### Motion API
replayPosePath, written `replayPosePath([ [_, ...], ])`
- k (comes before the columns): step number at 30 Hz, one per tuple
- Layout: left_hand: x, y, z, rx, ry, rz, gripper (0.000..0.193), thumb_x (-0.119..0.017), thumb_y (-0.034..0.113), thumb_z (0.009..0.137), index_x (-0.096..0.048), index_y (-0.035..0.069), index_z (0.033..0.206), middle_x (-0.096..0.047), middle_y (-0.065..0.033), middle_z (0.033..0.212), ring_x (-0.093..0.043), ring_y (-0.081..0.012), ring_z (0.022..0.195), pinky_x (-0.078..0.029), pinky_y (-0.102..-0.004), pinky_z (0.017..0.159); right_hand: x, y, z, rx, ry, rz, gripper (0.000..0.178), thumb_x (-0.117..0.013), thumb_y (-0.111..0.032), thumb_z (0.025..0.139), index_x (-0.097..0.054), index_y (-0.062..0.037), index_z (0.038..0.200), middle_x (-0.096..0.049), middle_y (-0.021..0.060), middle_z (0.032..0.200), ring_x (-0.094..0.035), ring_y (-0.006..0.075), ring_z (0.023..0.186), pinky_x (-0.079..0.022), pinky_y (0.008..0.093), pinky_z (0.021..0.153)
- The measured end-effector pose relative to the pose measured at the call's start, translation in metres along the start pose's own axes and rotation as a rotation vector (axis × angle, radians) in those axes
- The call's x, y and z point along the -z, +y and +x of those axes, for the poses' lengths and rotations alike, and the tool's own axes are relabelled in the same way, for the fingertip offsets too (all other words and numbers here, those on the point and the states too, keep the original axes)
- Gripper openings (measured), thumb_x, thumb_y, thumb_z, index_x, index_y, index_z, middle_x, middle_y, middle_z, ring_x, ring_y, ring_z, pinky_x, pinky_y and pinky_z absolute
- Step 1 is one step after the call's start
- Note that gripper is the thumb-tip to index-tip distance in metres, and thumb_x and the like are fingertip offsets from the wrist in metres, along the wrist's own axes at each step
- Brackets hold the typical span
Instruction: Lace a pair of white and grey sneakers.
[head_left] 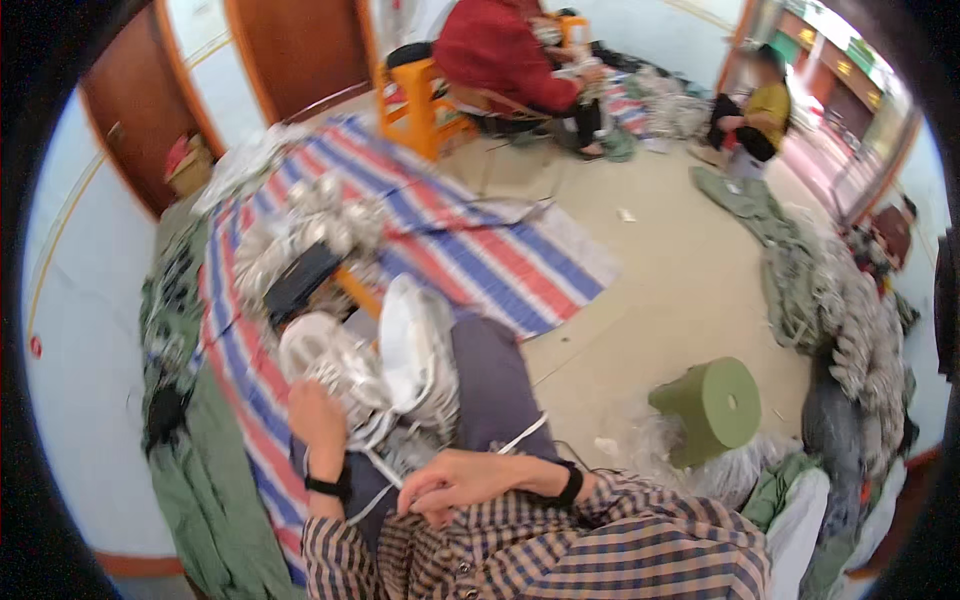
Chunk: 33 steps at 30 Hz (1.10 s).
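Observation:
On my lap lie pale, silvery-white shoes [335,365], with a smooth white shoe [415,345] beside them. My left hand [318,425] is at the near left side of the shoes, its fingers curled in; what they hold is blurred. Lower and to the right, my right hand [460,483] is closed, fingertips pressed together on a white shoelace [378,466] that runs from the shoes. Another white lace end [525,433] lies across my dark trouser leg [490,375].
A striped sheet [480,265] carries a heap of pale shoes [315,225] and a black object [302,280]. A green roll [715,410] stands right, by clear plastic. Green cloth [215,470] lies left, bundled shoes [865,330] right. Two people [495,55] sit farther off near orange stools [412,105].

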<state>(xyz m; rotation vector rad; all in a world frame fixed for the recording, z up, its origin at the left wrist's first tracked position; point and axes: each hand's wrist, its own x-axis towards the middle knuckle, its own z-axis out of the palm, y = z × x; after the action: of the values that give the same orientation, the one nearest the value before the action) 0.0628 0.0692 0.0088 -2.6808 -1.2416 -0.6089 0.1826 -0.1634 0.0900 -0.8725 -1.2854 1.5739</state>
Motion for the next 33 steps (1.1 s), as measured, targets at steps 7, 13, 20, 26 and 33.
replayPosePath([
  [7,0.013,0.016,0.013,0.027,0.075,-0.243,0.005,-0.055,0.007,0.075,-0.051,0.003,0.075,-0.055,-0.0132,0.069,-0.055,-0.0333,0.066,-0.044,-0.0403,0.062,-0.003,0.011,0.002,0.034,0.004,0.097,0.027,-0.05,-0.018,0.092,-0.059,0.0027,0.106,-0.066,0.0089,0.072,-0.061,0.0104,0.061,-0.049,0.023,0.056],
  [13,0.048,0.027,-0.018,0.273,-0.319,-1.246,0.008,-0.051,0.007,0.087,-0.055,0.001,0.089,-0.054,-0.0039,0.063,-0.052,-0.0153,0.057,-0.041,-0.0269,0.057,0.005,0.014,0.0,0.014,0.028,0.104,0.027,-0.051,-0.019,0.092,-0.059,0.0016,0.107,-0.066,0.008,0.073,-0.061,0.0107,0.061,-0.048,0.0225,0.055],
  [20,0.102,-0.02,-0.091,0.535,-0.076,-2.158,0.014,-0.048,0.014,0.095,-0.048,0.003,0.103,-0.042,0.0006,0.066,-0.038,-0.0077,0.054,-0.033,-0.0231,0.05,0.047,0.002,-0.009,0.047,0.59,0.233,0.024,-0.055,-0.013,0.091,-0.059,0.0023,0.109,-0.065,0.0095,0.078,-0.063,0.0135,0.069,-0.051,0.0251,0.062],
  [26,0.09,-0.083,-0.183,0.764,0.212,-2.611,0.016,-0.039,0.009,0.098,-0.051,0.003,0.108,-0.05,-0.002,0.074,-0.037,-0.0045,0.048,-0.031,-0.02,0.045,0.103,0.028,-0.038,0.428,0.807,0.978,0.029,-0.059,-0.009,0.088,-0.053,-0.0018,0.115,-0.062,0.0035,0.081,-0.056,0.0098,0.069,-0.045,0.0274,0.074],
  [33,0.019,-0.163,-0.286,1.095,0.585,-2.765,0.02,-0.039,0.01,0.097,-0.055,0.005,0.109,-0.052,-0.0004,0.07,-0.037,-0.0048,0.048,-0.032,-0.0202,0.046,0.171,0.083,-0.099,0.472,1.115,0.993,0.032,-0.061,-0.004,0.086,-0.053,-0.0031,0.117,-0.063,0.0048,0.086,-0.057,0.0105,0.07,-0.048,0.0255,0.071],
])
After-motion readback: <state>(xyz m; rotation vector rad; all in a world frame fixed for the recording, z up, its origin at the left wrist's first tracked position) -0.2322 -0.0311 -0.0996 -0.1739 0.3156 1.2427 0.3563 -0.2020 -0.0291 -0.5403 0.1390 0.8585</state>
